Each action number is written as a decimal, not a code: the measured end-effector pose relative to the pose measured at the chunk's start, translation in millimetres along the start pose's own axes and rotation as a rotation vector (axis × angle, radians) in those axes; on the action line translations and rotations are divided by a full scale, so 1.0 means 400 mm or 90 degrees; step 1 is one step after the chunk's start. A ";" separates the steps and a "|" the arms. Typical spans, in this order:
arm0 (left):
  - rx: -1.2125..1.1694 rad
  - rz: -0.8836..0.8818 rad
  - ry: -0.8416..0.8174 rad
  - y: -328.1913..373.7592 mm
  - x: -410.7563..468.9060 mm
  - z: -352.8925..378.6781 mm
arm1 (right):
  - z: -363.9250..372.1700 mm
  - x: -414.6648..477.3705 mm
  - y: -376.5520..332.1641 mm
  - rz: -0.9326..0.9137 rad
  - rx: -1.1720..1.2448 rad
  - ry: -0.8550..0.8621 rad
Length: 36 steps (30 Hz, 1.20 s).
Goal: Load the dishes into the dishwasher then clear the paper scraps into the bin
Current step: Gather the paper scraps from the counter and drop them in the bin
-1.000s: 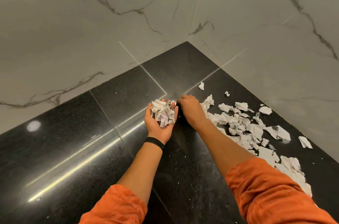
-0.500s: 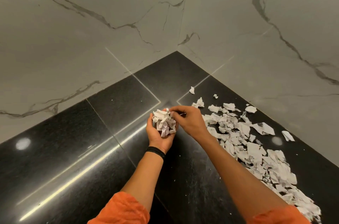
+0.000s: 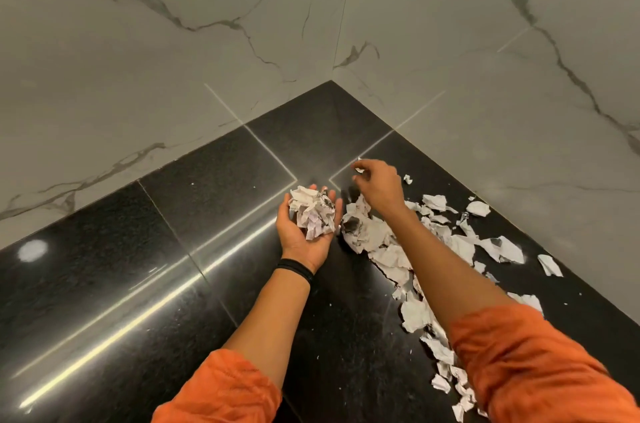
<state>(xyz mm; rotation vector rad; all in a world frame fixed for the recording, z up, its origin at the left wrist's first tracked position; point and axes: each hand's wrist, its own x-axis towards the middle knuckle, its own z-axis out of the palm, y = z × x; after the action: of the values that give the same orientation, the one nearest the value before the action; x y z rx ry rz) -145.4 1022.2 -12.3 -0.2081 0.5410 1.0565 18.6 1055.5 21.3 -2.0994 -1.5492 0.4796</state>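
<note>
Two pale marble-look walls met in a corner, the left wall (image 3: 138, 58) and the right wall (image 3: 485, 41) both streaked with thin grey veins that wandered across the big panels. A fine vertical seam (image 3: 344, 6) marked where they joined. Below them lay a black polished stone surface (image 3: 104, 284), speckled and glossy, running right into the corner; I could not tell whether it was floor or counter. Narrow pale joints (image 3: 266, 148) split it into large slabs and continued up onto the wall panels. Light from overhead showed as a soft round glare (image 3: 33, 249) near the left edge and as long bright streaks (image 3: 156, 311) slanting across the slabs.
</note>
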 end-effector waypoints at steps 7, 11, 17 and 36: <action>-0.008 0.006 0.003 -0.001 0.039 0.016 | 0.060 0.120 0.083 -0.073 -0.223 -0.065; 0.003 0.003 0.000 -0.007 0.031 0.007 | 0.054 0.072 0.074 -0.051 -0.132 -0.035; 0.031 -0.011 -0.024 -0.048 -0.028 0.019 | -0.053 -0.141 -0.044 -0.053 0.334 0.069; 0.073 -0.086 -0.044 -0.156 -0.049 0.069 | -0.137 -0.184 0.107 0.026 0.196 0.127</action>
<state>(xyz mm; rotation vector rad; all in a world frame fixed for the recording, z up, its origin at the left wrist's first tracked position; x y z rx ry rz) -89.6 988.0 15.7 -0.1049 0.5169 0.8952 60.1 965.2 41.5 -1.8819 -1.2372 0.4741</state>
